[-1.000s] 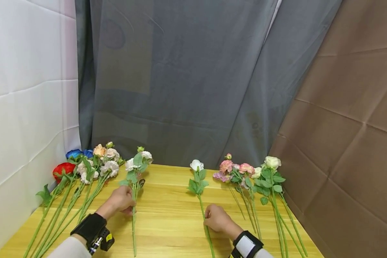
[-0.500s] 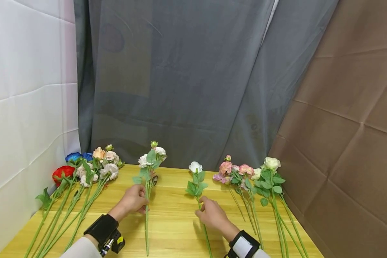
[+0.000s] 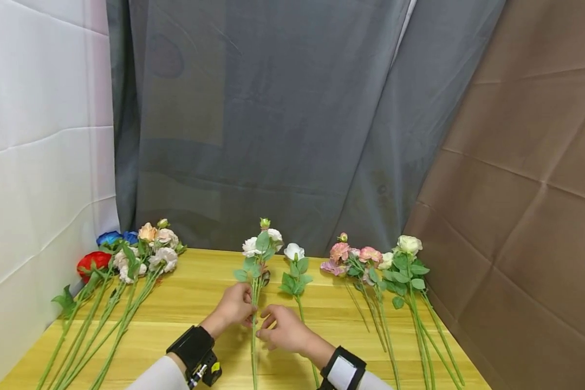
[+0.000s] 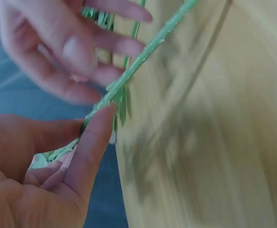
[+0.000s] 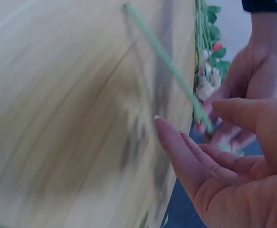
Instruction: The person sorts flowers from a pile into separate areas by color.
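My left hand point(image 3: 234, 306) pinches the stem of a flower spray point(image 3: 262, 242) with white blooms and a green bud, between thumb and forefinger. In the left wrist view, its green stem point(image 4: 150, 49) runs slantwise through the pinch, above the wood. Close on the other side of that stem is my right hand point(image 3: 286, 329), fingers spread and holding nothing. The right wrist view shows a gap between the right thumb and fingers point(image 5: 183, 156). A single white rose point(image 3: 294, 252) lies on the table behind the right hand, which hides part of its stem.
Several flowers lie at the left, among them a red bloom point(image 3: 93, 264), blue blooms point(image 3: 109, 238) and pale ones point(image 3: 163, 259). At the right are pink flowers point(image 3: 340, 252) and a cream rose point(image 3: 409, 245). Curtains point(image 3: 273, 119) enclose the wooden table point(image 3: 200, 281).
My left hand has carried the white spray rightward to beside the white rose. My right hand has let go of the rose stem and moved left, towards the spray's stem.
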Demonstrator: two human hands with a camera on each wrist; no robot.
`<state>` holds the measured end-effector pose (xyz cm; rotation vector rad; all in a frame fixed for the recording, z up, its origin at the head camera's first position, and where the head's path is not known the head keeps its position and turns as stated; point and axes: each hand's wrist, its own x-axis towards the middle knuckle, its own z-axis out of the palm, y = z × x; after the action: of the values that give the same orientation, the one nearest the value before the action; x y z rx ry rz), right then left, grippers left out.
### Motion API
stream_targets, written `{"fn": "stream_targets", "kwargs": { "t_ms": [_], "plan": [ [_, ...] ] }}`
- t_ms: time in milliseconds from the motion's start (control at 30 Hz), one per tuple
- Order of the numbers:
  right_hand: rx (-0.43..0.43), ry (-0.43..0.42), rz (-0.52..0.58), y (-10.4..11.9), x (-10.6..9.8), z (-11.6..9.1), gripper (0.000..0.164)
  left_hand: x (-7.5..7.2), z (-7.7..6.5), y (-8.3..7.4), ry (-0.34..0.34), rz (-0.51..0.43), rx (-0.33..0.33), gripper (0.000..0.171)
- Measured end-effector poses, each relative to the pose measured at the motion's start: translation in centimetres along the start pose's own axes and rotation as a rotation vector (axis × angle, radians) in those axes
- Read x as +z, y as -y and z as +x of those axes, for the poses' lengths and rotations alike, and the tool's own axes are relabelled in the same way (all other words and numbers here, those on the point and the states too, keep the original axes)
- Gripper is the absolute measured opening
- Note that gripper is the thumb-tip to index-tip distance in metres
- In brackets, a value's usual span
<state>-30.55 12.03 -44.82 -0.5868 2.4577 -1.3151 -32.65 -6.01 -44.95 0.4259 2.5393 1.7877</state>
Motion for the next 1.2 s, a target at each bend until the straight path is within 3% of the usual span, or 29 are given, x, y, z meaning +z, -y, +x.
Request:
{"fn": "stream_targets", "kwargs": {
  "t_ms": [233,500,767,933,1100,1200],
  "plan": [
    [-0.004,-0.07,0.008,0.2,0.7,0.4,0.029,1.1,0.2,-0.6,-0.047,0.029,0.039,0.019],
    [-0.105,-0.126,0.002,0.2,-0.4,0.4,0.026,1.4,0.2,-1.4,-0.11,0.017,0.086,0.015],
    [-0.12,-0.144,-0.035,-0.6,-1.7,-0.2,0.029,1.1,-0.4,-1.3,0.041,-0.007,0.093,0.023],
    [-0.136,-0.194,-0.112,-1.2,-3.2,-0.5,0.025,-0.8,-0.8,-0.5,0.015,0.072,0.045,0.023],
    [-0.14,-0.24,-0.226,-2.2,-5.3,-1.1,0.024,-4.4,-1.3,0.8,-0.083,0.201,-0.05,0.014],
    [-0.11,-0.268,-0.284,-2.9,-6.5,-1.5,0.026,-6.6,-1.6,1.9,-0.127,0.284,-0.069,0.013]
  ]
}}
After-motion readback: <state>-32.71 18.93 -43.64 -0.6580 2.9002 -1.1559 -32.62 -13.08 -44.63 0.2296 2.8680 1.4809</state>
